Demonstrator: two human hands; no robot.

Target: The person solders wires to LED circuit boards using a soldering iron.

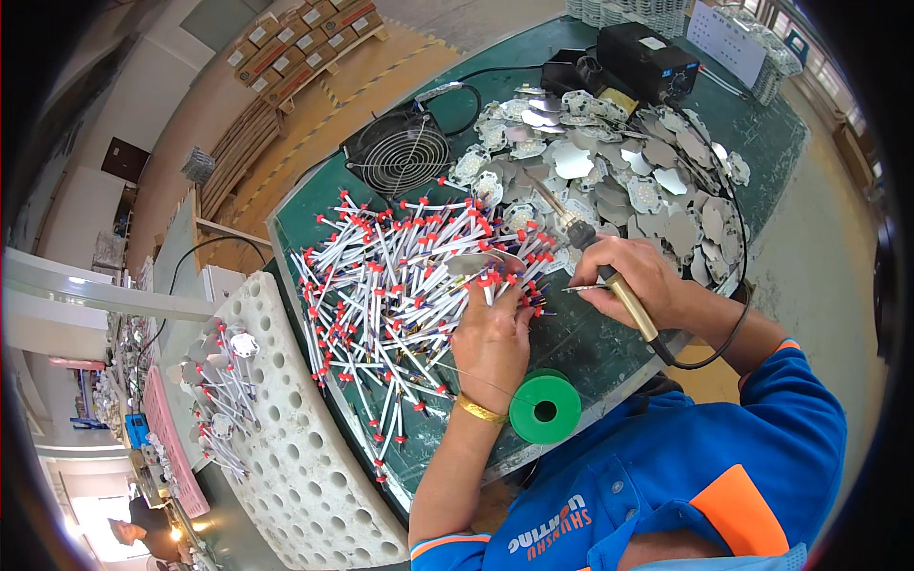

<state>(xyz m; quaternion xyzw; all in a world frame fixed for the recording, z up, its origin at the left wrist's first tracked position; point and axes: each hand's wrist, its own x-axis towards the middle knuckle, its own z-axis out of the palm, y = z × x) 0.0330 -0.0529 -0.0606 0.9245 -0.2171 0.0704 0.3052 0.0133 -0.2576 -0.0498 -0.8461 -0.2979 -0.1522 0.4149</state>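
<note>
My right hand (640, 278) grips a soldering iron (609, 276) with a yellow handle, its tip pointing up-left toward a round metal plate (484, 263). My left hand (493, 338), with a gold bracelet on the wrist, holds that plate at the edge of a big heap of white wires with red ends (400, 276). A thin solder wire runs from the left hand down to a green solder spool (545, 408) at the table's near edge.
Several round metal discs and LED boards (628, 181) lie heaped on the green table (771, 133). A small black fan (398, 154) and a black soldering station (647, 59) stand at the back. A white perforated tray (286, 419) with finished pieces sits at left.
</note>
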